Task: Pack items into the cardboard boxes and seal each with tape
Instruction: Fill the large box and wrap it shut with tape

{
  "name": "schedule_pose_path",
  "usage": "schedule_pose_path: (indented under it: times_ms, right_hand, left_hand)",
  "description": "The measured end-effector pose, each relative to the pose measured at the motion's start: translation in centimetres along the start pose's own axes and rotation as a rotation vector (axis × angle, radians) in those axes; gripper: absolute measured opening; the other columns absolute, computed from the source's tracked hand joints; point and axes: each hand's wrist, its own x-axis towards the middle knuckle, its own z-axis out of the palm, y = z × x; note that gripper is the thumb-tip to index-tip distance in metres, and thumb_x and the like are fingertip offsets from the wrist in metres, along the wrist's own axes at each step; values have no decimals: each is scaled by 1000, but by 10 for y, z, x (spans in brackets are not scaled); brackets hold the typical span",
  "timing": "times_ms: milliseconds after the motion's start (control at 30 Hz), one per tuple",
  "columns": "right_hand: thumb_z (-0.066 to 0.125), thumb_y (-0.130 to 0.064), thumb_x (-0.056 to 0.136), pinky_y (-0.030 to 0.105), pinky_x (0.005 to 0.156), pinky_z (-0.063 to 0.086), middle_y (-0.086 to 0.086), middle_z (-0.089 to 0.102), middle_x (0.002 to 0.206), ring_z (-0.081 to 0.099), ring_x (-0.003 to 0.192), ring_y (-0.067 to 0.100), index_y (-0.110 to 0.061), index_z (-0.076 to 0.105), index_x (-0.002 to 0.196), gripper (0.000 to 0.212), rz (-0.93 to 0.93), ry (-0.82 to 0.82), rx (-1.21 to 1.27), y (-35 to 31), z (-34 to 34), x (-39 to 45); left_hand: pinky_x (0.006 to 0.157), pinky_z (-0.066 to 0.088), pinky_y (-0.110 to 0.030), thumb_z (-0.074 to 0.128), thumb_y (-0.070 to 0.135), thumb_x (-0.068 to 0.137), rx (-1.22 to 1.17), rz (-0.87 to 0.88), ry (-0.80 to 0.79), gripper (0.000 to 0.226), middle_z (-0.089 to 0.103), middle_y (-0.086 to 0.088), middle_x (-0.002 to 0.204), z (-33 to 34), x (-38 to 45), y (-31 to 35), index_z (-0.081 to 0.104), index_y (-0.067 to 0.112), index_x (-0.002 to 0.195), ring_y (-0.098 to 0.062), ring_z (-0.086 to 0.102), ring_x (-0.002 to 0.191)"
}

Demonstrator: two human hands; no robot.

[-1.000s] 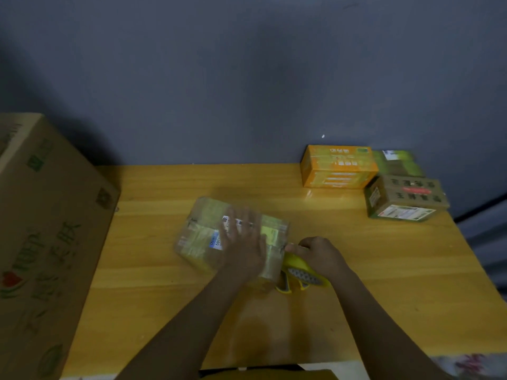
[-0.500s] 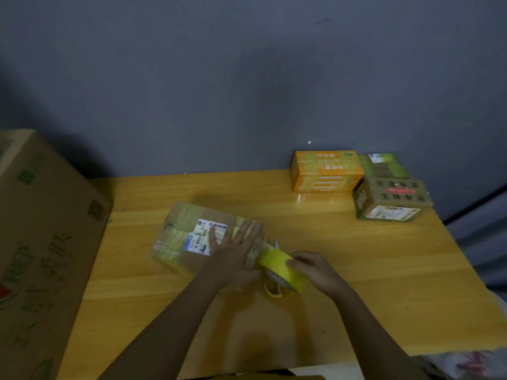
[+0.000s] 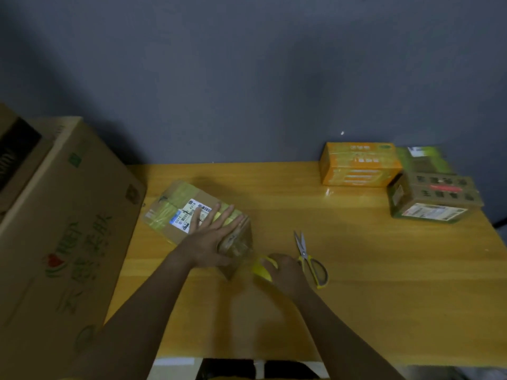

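Tabletop: left hand (image 3: 208,237) flat on box (image 3: 175,212).

Dim, soft, slightly blurred, wide-angle warp.

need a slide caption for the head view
Left hand flat on a small box, right hand gripping yellow tape beside scissors.

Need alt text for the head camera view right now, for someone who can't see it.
A person's left hand presses flat on a small taped cardboard box on a wooden table, while the right hand grips a yellow tape roll beside it. Scissors lie just right; three small boxes sit far right, a large carton left.
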Motion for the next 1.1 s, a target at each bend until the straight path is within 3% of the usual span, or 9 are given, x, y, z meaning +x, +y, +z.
schedule_pose_path:
  times_ms: [100, 233, 300, 367, 500, 700, 833, 933, 1100]
  right_hand:
    - [38, -62, 94, 31, 95, 40, 9, 61, 129, 55, 120, 25, -9, 60, 128, 68, 4, 45, 27, -3, 8, 2]
    - [49, -39, 99, 32, 90, 43, 11, 68, 113, 60, 109, 26, -6, 69, 111, 41, -54, 197, 246, 10, 6, -1]
    - [53, -16, 97, 38, 81, 43, 20, 66, 102, 60, 101, 34, 1, 69, 101, 24, 57, 401, 254, 27, 0, 1]
    - [61, -12, 90, 42, 80, 42, 25, 59, 103, 55, 101, 41, 4, 63, 102, 20, 246, 475, 125, 48, -8, 7]
    - [47, -46, 97, 38, 92, 41, 20, 52, 123, 50, 115, 35, 2, 49, 121, 53, 408, 194, -337, 75, -5, 17]
    - [46, -42, 98, 34, 87, 47, 14, 56, 121, 55, 115, 30, -2, 51, 119, 46, 342, 102, -449, 69, -16, 34]
    - [59, -32, 92, 32, 65, 41, 12, 60, 92, 63, 84, 31, -1, 54, 107, 35, 307, 109, -42, 71, -43, 47]
    - [70, -11, 85, 28, 52, 43, 3, 55, 76, 56, 57, 14, -8, 56, 95, 18, 158, 74, 420, 55, -61, 50]
    - [84, -8, 71, 31, 72, 50, -2, 64, 78, 59, 69, 7, -22, 56, 81, 33, 65, -45, 537, 18, -32, 34]
  left_hand:
    - [105, -30, -47, 60, 55, 78, 18, -145, 36, 102, -40, 5, 149, 4, -5, 11, -17, 50, 144, -21, -38, 138]
    - [110, -25, -50, 63, 41, 81, -124, -273, 35, 106, -40, 2, 151, 19, -11, 24, -21, 46, 145, -17, -41, 135]
    - [111, -24, -49, 56, 54, 79, -170, -272, 46, 100, -40, 4, 151, 22, -13, 25, -19, 45, 146, -15, -43, 133]
    - [112, -23, -48, 38, 75, 72, -224, -264, 85, 96, -38, 8, 151, 21, -12, 25, -15, 46, 147, -14, -41, 135]
    - [114, -16, -51, 19, 86, 65, -127, -312, 158, 97, -27, 7, 156, 29, -5, 26, -12, 46, 148, -20, -28, 143]
    - [116, -1, -54, 10, 73, 73, -31, -349, 263, 87, -2, -3, 162, 33, -2, 32, 5, 37, 152, -28, -7, 148]
    - [116, -3, -53, 38, 63, 88, -1, -333, 226, 80, -11, -3, 161, 31, 0, 29, -3, 37, 152, -27, -12, 148]
    - [116, -5, -54, 52, 55, 88, 13, -294, 192, 89, -16, -2, 160, 26, 2, 22, -9, 36, 151, -27, -16, 147]
    - [115, -11, -51, 59, 50, 87, 13, -223, 132, 96, -25, 3, 157, 19, 3, 4, -13, 37, 149, -23, -22, 145]
